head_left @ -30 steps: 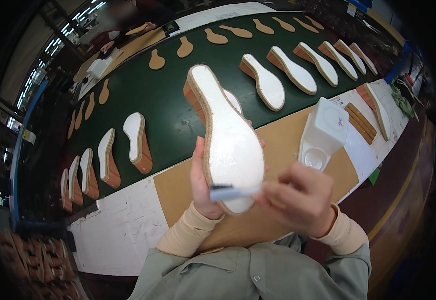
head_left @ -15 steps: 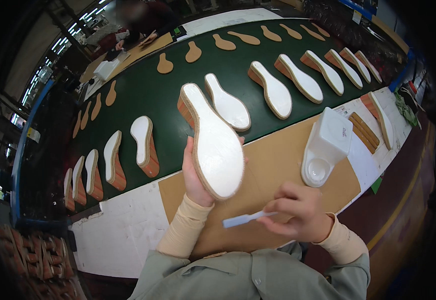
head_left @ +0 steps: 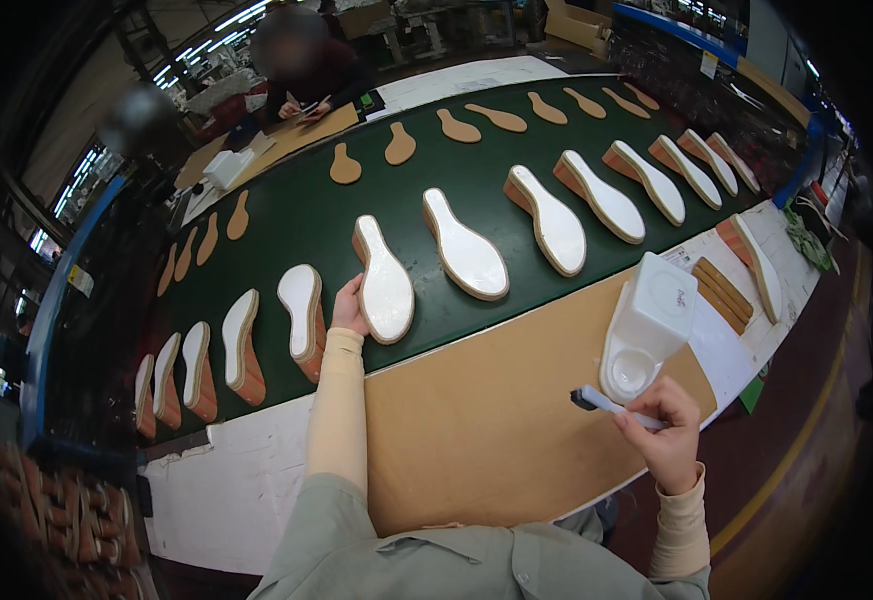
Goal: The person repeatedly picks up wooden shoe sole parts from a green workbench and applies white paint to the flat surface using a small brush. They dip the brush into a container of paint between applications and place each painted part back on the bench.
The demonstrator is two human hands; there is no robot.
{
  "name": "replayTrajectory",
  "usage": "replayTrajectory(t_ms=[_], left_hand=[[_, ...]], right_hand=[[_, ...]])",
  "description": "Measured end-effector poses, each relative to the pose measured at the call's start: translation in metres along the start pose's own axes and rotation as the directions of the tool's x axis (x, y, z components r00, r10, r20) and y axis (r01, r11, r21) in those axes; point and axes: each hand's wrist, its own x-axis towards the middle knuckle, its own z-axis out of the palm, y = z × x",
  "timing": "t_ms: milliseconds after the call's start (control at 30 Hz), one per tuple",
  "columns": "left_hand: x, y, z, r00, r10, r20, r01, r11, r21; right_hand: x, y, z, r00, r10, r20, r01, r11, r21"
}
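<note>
My left hand [head_left: 350, 306] is stretched out over the green belt and grips the side of a wedge shoe sole [head_left: 386, 290]. The sole has a white top face, a woven-looking tan edge and an orange-brown heel; whether it rests on the belt I cannot tell. My right hand [head_left: 668, 432] pinches a small brush [head_left: 596, 400] with a pale handle and dark bristles pointing left. It is just below a white dispenser [head_left: 656, 305] whose round cup [head_left: 630, 371] holds something clear or whitish.
More white-faced wedge soles [head_left: 464, 248] line the green belt [head_left: 286, 225], with flat tan insoles [head_left: 458, 126] along its far side. Brown cardboard [head_left: 516, 410] covers the bench before me. Brown sticks [head_left: 724, 295] lie right of the dispenser. A co-worker [head_left: 306, 75] sits across the belt.
My left hand has moved the wedge sole away from me, to the row on the belt. My right hand has carried the brush right, toward the dispenser, and its bristles now show.
</note>
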Motion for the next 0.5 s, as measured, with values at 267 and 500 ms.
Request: replayTrajectory(t_ms=[267,500], left_hand=[[-0.075,0.025,0.059,0.734,0.647,-0.207,-0.210,0.506,0.837],[-0.110,0.080,-0.062,0.621,0.748,-0.235,0.115,0.210,0.971]], right_hand=[[-0.007,0.023,-0.025,0.980,-0.001,-0.201,-0.047,0.970,-0.238],[-0.002,0.028,-0.045,0.968,-0.042,-0.248,-0.079,0.884,-0.460]])
